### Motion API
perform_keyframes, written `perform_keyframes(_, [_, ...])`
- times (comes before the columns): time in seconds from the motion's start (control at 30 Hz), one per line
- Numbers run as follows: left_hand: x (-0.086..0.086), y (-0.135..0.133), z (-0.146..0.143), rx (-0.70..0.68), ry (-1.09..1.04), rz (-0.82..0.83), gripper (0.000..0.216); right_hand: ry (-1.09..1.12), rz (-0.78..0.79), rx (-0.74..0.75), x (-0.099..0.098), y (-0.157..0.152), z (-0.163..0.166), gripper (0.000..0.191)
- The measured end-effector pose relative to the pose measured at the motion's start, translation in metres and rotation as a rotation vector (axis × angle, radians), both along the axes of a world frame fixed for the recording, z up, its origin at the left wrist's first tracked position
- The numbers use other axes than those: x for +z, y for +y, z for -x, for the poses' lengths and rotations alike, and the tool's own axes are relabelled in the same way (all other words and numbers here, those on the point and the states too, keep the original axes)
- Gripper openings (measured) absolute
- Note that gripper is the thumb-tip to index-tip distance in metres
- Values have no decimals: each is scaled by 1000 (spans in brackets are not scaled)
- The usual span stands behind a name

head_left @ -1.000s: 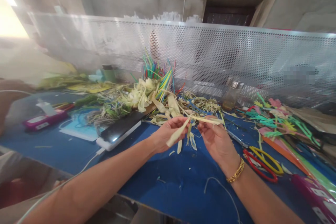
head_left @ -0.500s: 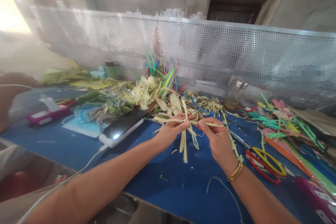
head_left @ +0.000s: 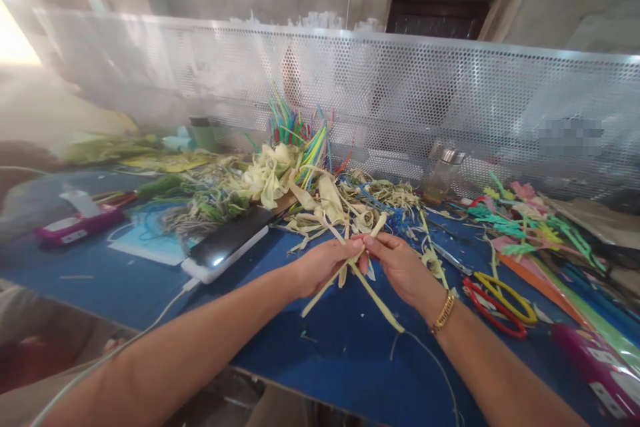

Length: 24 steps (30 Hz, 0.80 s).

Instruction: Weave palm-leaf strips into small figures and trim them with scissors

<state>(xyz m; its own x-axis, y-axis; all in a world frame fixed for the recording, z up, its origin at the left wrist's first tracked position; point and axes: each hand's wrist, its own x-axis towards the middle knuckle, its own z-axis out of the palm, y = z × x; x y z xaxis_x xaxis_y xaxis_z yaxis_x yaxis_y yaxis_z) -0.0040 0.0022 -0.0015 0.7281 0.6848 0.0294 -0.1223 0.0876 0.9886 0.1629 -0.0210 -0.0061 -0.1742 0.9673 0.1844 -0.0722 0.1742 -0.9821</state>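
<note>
Both my hands meet over the blue table (head_left: 330, 360) and pinch a small bundle of pale yellow leaf strips (head_left: 350, 273). My left hand (head_left: 320, 265) is closed on the strips from the left. My right hand (head_left: 397, 265), with a gold bracelet at the wrist, pinches them from the right. Loose ends of the strips cross and hang down toward the table, one reaching out to the lower right. Just beyond my fingers lies a heap of more pale strips (head_left: 345, 210).
A phone on a white power bank (head_left: 225, 247) with a cable lies left. Red and yellow scissors (head_left: 493, 300) lie right, beside coloured paper shapes (head_left: 525, 230). Coloured straws (head_left: 295, 133) and a glass jar (head_left: 443, 177) stand before the perforated metal screen (head_left: 450, 100). A pink case (head_left: 75, 227) sits far left.
My hands have come closer together and lower. The strips, held out sideways before, now cross and point down toward the table.
</note>
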Motion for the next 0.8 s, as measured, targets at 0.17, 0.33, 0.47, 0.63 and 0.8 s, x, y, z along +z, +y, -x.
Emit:
perform_keyframes(0.17, [2,1,1,-16,17,-24,30,44,-48,-254,-1,0,5,22])
perform_keyframes(0.33, [4,0,4,-82,35,61,30,59,-50,-288,-4,5,-3,23])
perform_keyframes(0.47, [1,3,2,-22,-147,159,37,202,-5,-317,3,5,-8,21])
perform_keyframes(0.63, [-6,8,-1,228,-195,-27,24,459,82,-352,11,5,-8,17])
perform_keyframes(0.8, [2,6,1,408,-78,-454,22,471,71,-256,12,-2,1,21])
